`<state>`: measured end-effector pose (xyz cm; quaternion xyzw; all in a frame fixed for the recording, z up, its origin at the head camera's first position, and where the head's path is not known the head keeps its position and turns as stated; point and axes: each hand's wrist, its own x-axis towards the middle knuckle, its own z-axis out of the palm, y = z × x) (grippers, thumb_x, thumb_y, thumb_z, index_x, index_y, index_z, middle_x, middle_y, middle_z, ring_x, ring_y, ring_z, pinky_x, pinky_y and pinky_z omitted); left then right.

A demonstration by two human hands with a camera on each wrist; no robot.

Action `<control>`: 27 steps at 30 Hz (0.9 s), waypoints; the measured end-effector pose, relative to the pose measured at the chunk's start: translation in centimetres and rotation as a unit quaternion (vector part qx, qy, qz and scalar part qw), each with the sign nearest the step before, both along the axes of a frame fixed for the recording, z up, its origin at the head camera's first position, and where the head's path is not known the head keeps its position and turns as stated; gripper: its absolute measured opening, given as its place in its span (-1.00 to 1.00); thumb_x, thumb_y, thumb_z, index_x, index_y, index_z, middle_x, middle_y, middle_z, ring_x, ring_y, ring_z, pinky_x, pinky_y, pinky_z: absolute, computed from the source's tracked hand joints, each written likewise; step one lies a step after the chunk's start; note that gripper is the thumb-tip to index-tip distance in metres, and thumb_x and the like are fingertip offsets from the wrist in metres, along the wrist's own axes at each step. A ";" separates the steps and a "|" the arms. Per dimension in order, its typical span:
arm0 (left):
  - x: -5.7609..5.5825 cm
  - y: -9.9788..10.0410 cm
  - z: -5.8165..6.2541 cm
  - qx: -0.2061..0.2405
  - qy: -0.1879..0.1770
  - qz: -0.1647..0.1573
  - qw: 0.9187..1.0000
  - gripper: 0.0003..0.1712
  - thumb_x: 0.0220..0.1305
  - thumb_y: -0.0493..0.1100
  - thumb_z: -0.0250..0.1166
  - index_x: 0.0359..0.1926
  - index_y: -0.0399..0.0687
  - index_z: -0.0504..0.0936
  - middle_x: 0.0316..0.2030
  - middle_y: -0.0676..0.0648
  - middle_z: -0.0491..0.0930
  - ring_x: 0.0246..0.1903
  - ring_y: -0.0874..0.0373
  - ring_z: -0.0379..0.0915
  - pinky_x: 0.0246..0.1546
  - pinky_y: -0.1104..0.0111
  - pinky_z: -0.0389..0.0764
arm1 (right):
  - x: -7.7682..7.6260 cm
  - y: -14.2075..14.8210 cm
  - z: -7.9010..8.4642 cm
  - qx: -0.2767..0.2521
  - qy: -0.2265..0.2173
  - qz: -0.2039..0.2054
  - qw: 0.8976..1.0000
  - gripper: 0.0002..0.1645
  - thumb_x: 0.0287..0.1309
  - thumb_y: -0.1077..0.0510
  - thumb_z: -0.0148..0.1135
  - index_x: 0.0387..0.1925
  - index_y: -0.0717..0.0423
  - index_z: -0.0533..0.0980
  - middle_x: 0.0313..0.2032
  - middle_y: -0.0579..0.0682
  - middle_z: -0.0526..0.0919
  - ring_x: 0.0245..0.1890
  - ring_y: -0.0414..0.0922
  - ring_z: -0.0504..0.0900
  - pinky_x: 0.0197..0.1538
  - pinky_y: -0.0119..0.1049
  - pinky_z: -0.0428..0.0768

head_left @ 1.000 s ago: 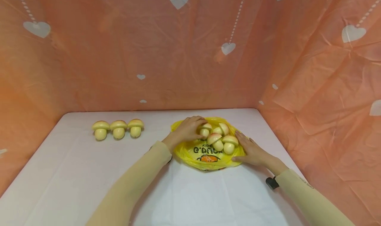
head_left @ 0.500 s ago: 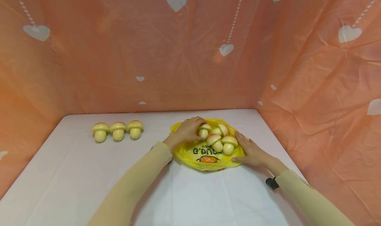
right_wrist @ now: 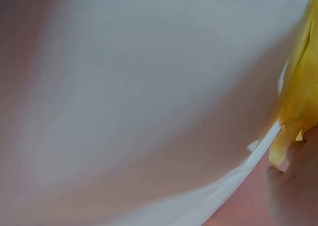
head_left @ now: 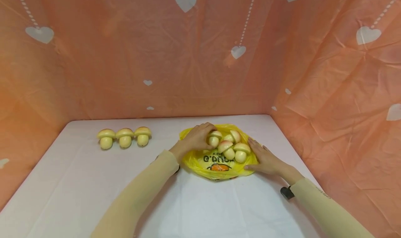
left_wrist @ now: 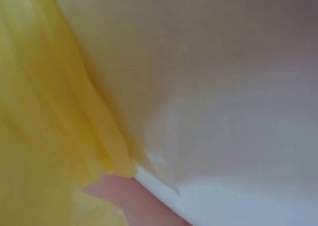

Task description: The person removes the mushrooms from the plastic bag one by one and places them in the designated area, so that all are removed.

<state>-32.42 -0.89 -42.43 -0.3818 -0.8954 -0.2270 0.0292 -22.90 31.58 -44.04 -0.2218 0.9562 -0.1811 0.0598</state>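
Note:
On the table lies a yellow plastic bag point(head_left: 200, 163), spread flat with its printed side showing. Several glossy cream mushrooms with reddish cap tops are grouped on it, among them a front one point(head_left: 226, 149) and a right one point(head_left: 241, 152). My left hand point(head_left: 198, 137) holds the leftmost mushroom point(head_left: 214, 140) of this group, fingers over its cap and thumb by the stem. My right hand point(head_left: 266, 161) rests against the bag's right edge with its fingers spread. The left wrist view has yellow bag folds point(left_wrist: 64, 102); the right wrist view catches part of my right hand point(right_wrist: 298, 186).
Three matching mushrooms point(head_left: 125, 137) stand in a row at the back left of the white-covered table point(head_left: 94, 182). An orange curtain point(head_left: 172, 56) with white hearts hangs behind the table and along its sides.
The head view has tipped very slightly. My left thumb has shifted a little beside the leftmost mushroom on the bag; the right hand and the row of three mushrooms stay put.

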 end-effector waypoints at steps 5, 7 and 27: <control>0.4 -0.6 0.3 0.003 0.015 -0.008 1.000 -0.18 0.12 0.04 0.61 0.34 -0.10 0.50 0.28 -0.09 0.50 0.23 0.02 0.44 0.30 0.08 0.45 | 0.0 0.0 0.1 0.001 0.001 -0.005 1.000 0.33 0.26 -0.32 0.37 0.62 0.36 -0.12 0.64 0.27 -0.15 0.61 0.32 -0.14 0.53 0.38 -0.13; 0.6 -0.9 0.5 0.006 0.021 -0.012 1.000 -0.17 0.12 0.06 0.60 0.35 -0.11 0.49 0.28 -0.09 0.50 0.25 0.01 0.44 0.30 0.08 0.46 | 0.0 0.1 0.1 0.003 0.002 -0.007 1.000 0.33 0.26 -0.32 0.37 0.62 0.36 -0.12 0.64 0.28 -0.15 0.61 0.32 -0.14 0.54 0.37 -0.13; 3.3 -4.5 1.8 0.070 0.068 -0.037 0.995 -0.17 0.07 0.04 0.61 0.33 -0.10 0.52 0.28 -0.09 0.52 0.25 -0.01 0.46 0.27 0.00 0.49 | 0.0 0.2 -0.1 -0.004 0.001 -0.006 1.000 0.32 0.27 -0.32 0.35 0.61 0.38 -0.10 0.63 0.29 -0.15 0.60 0.35 -0.15 0.55 0.34 -0.13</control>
